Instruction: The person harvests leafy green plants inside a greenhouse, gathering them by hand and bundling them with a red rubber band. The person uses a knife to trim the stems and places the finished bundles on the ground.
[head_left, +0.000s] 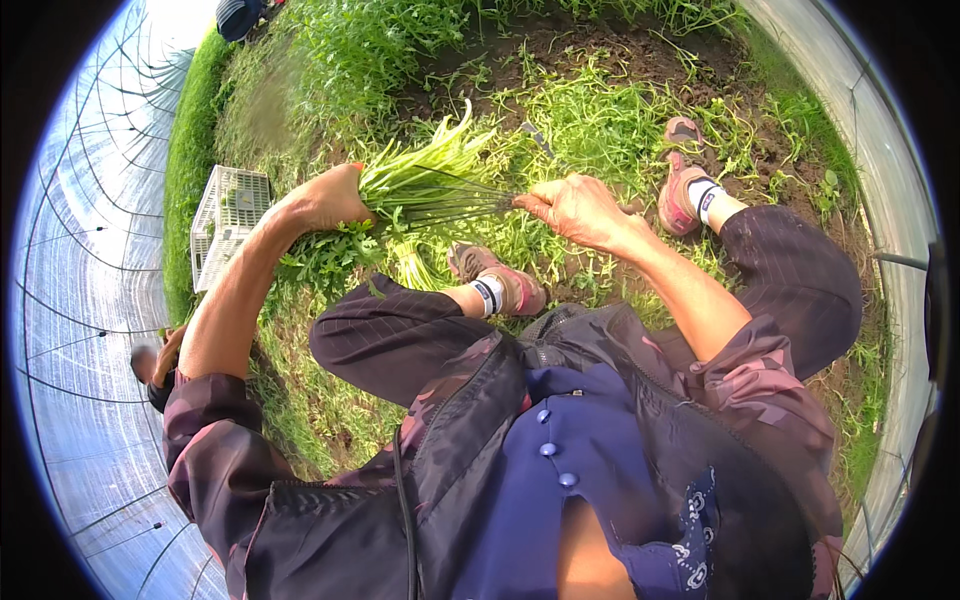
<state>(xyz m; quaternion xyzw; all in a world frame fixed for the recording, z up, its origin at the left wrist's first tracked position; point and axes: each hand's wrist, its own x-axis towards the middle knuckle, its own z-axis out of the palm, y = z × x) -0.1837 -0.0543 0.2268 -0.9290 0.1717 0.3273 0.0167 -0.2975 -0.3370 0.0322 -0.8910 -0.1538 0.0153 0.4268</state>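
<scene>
My left hand (334, 196) is closed around a bunch of leafy greens with pale green stems (420, 169); the leaves hang below the hand and the cut stem ends point up and to the right. Dark thin ties (469, 196) run from around the stems to my right hand (574, 210), which pinches their gathered ends between thumb and fingers. The ties look stretched between the two hands. Below the held bunch, another bunch of greens (416, 266) lies on the ground beside my shoe. A blade-like metal tool (538, 139) lies among the loose greens.
White plastic crates (229, 202) stand at the left. Uncut feathery greens (367, 45) grow at the top, with bare soil and scattered cuttings around my shoes (679, 195). Another person (155, 367) is at the far left, and part of someone (238, 16) shows at the top. Plastic greenhouse sheeting (97, 247) curves alongside.
</scene>
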